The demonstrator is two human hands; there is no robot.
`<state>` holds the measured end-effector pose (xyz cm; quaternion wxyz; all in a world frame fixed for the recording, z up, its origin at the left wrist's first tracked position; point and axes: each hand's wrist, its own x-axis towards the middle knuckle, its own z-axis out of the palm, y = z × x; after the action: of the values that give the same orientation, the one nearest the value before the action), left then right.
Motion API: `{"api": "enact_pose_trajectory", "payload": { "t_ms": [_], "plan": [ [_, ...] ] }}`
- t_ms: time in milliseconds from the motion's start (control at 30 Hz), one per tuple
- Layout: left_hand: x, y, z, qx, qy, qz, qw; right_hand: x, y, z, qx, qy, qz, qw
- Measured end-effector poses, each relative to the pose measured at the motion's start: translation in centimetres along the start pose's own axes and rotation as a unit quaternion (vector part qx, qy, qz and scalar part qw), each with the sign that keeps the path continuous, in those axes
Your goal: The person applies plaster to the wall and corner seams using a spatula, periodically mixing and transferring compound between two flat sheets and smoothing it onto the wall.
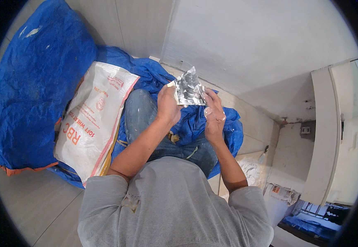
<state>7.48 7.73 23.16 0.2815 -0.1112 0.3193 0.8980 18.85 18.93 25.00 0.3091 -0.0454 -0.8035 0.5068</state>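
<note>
White wall (249, 45) was seen ahead; putty-smeared metal sheet (189, 91) was gripped at opposite edges by left hand (168, 103) and right hand (214, 112), neither hand nearer.

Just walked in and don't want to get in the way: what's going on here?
A person in a grey T-shirt is low down beside a pale wall, legs bent. Their left hand and right hand hold a shiny flat piece with white smears, out in front of them. The right hand has white smears on it too. Blue sheeting is bunched around their legs, and a printed white sack lies at their left.
</note>
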Motion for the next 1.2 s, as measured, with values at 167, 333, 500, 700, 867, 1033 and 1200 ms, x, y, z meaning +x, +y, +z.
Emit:
{"api": "enact_pose_trajectory", "payload": {
  "t_ms": [167,333,500,700,867,1033,1200],
  "plan": [
    [0.7,-0.2,-2.6,-0.036,-0.032,-0.018,0.999,-0.3,0.3,-2.4,-0.084,-0.042,0.016,0.995],
    [0.2,4.0,-1.9,0.088,-0.059,0.017,0.994,0.8,0.6,-6.2,-0.119,-0.035,0.190,0.974],
    [-1.2,3.8,-1.0,0.141,-0.134,-0.103,0.976,2.5,2.7,-6.3,0.424,-0.015,0.367,0.828],
    [-1.5,4.1,-0.8,0.122,-0.133,-0.128,0.975,-0.5,3.9,-5.7,0.346,-0.203,0.420,0.814],
    [-0.4,6.1,-1.5,0.166,-0.142,-0.142,0.966,-0.2,0.7,-10.4,0.068,-0.198,0.275,0.938],
    [0.0,5.5,-1.3,0.257,-0.185,-0.166,0.934,4.3,-7.4,-10.0,-0.259,-0.233,-0.256,0.902],
    [-0.1,4.9,-0.6,0.281,-0.186,-0.175,0.925,3.0,-9.7,-7.9,-0.367,-0.283,-0.241,0.852]
  ]
}}
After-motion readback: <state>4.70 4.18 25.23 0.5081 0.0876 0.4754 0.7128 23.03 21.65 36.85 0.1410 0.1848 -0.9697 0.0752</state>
